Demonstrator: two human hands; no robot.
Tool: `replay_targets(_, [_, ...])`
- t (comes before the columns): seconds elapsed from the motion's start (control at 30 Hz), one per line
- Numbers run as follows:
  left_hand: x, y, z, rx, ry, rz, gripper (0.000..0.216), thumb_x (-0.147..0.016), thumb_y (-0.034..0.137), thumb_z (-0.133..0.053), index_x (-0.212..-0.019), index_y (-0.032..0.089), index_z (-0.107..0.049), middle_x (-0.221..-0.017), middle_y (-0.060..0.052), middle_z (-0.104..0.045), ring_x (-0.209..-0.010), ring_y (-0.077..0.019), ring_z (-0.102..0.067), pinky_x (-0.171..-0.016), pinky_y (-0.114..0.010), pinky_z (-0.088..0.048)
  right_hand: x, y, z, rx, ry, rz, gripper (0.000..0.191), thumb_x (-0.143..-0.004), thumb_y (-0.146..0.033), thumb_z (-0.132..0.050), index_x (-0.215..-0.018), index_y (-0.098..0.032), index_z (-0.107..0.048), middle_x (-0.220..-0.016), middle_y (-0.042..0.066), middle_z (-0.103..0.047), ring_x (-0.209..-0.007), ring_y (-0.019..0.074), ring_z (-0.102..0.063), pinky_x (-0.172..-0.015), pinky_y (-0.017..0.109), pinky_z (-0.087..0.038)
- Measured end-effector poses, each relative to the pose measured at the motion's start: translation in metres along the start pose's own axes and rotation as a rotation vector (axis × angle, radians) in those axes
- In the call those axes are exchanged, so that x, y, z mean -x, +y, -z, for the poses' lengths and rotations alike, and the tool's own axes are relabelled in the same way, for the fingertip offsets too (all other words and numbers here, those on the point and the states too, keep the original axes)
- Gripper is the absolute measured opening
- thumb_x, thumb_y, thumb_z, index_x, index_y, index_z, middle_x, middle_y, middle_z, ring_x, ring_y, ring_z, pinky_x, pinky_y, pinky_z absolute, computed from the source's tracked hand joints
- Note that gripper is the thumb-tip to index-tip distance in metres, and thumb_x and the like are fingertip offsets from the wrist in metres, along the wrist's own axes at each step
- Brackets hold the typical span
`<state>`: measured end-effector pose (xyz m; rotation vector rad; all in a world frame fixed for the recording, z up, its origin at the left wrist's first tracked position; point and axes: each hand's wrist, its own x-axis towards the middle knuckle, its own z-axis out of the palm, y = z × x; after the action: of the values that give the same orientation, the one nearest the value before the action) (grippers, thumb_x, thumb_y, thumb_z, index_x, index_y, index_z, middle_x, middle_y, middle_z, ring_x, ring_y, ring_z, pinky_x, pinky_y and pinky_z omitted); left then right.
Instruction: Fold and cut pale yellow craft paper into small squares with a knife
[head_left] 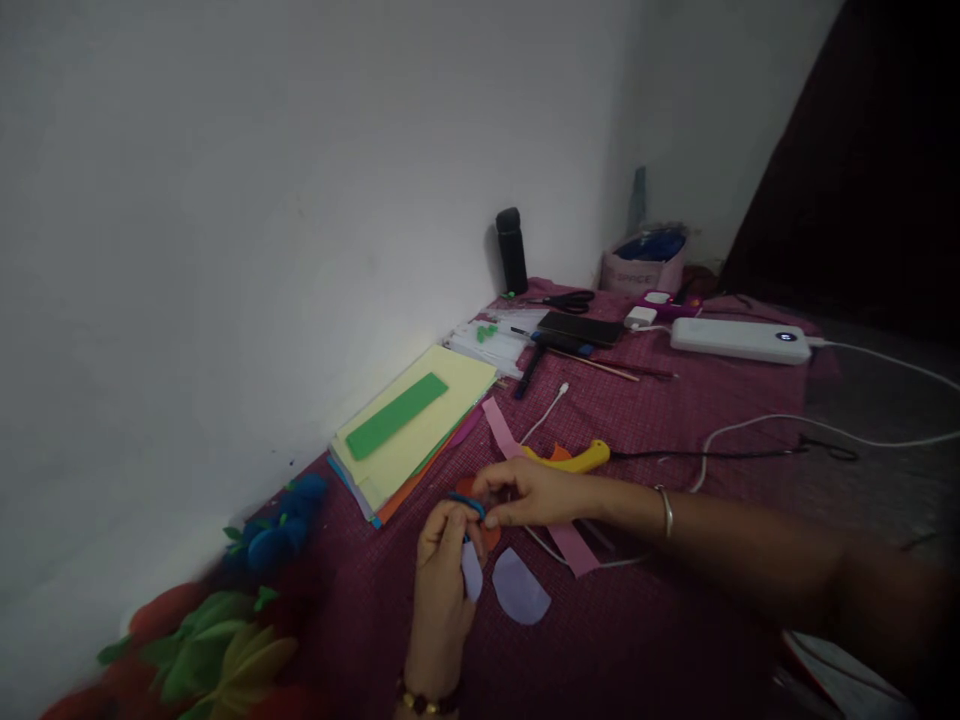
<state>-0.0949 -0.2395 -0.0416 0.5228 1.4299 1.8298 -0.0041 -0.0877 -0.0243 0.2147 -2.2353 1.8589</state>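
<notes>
Head view: the left hand point(437, 572) is pinching a blue strip point(468, 502) above the purple cloth point(637, 410), a lavender piece point(472, 572) showing beneath; the right hand point(531, 492) is curling at the strip's end, grip unclear. Steady left fingertips should be keeping it from slipping.

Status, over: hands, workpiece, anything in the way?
Left hand, right hand: pinching blue piece. Lilac piece against left hand. Possible clutter: pink strip beneath right wrist.
</notes>
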Motion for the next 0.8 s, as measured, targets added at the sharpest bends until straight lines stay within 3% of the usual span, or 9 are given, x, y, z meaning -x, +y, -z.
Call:
replay_targets(0.2, [0.001,-0.003,0.000,-0.143,-0.039,-0.064,0.032,-0.076,0.038,-0.068,-0.063,0.017,-0.049,-0.052,0.006,-0.042,-0.047,-0.0056,-0.034,-0.046,-0.019,-0.027,-0.003,0.004,-0.001,0.111,0.090,-0.045,0.007,-0.083,-0.021,-0.054,-0.083,-0.014,-0.055,-0.073,-0.002,-0.057,-0.065,0.0081,-0.053,-0.058,0.019,-0.040])
replay_targets(0.37, [-0.001,0.003,0.001,-0.033,0.194,-0.079,0.025,-0.075,0.039,-0.069,-0.088,0.023,-0.054,-0.058,0.008,-0.044,-0.048,-0.0063,-0.038,-0.046,-0.018,-0.030,-0.008,0.008,0.001,0.023,0.204,-0.145,0.005,-0.081,-0.016,-0.052,-0.077,-0.015,-0.050,-0.065,-0.005,-0.053,-0.059,0.0075,-0.053,-0.054,0.019,-0.041])
replay_targets(0.47, [-0.003,0.005,0.003,0.002,0.146,-0.018,0.027,-0.073,0.041,-0.071,-0.082,0.021,-0.054,-0.054,0.008,-0.043,-0.045,-0.0065,-0.036,-0.044,-0.019,-0.030,-0.008,0.008,0.001,-0.105,0.141,-0.201,0.012,-0.083,-0.023,-0.055,-0.077,-0.016,-0.048,-0.060,-0.006,-0.054,-0.053,0.0072,-0.053,-0.052,0.019,-0.041])
replay_targets(0.57, [-0.003,0.002,0.002,0.035,0.127,0.068,0.032,-0.065,0.036,-0.078,-0.067,0.019,-0.051,-0.051,0.009,-0.042,-0.044,-0.0050,-0.036,-0.043,-0.018,-0.030,-0.008,0.009,-0.001,-0.278,0.100,-0.195,0.031,-0.085,-0.045,-0.057,-0.075,-0.016,-0.049,-0.060,-0.005,-0.055,-0.049,0.0069,-0.052,-0.051,0.020,-0.042])
replay_targets(0.67, [-0.004,-0.004,-0.001,0.116,0.145,0.123,0.033,-0.060,0.034,-0.081,-0.069,0.017,-0.054,-0.055,0.008,-0.049,-0.047,-0.0041,-0.042,-0.046,-0.016,-0.033,-0.008,0.016,-0.006,-0.525,0.072,-0.180,0.047,-0.082,-0.062,-0.051,-0.079,-0.015,-0.052,-0.065,-0.002,-0.059,-0.049,0.0076,-0.054,-0.052,0.022,-0.044])
replay_targets(0.8, [-0.005,-0.007,-0.005,0.141,0.126,0.107,0.031,-0.061,0.034,-0.080,-0.071,0.016,-0.057,-0.062,0.004,-0.059,-0.057,-0.0074,-0.054,-0.053,-0.017,-0.040,-0.008,0.025,-0.013,-0.635,0.060,-0.188,0.046,-0.075,-0.059,-0.064,-0.082,-0.015,-0.052,-0.069,-0.001,-0.062,-0.052,0.0073,-0.056,-0.055,0.021,-0.046])
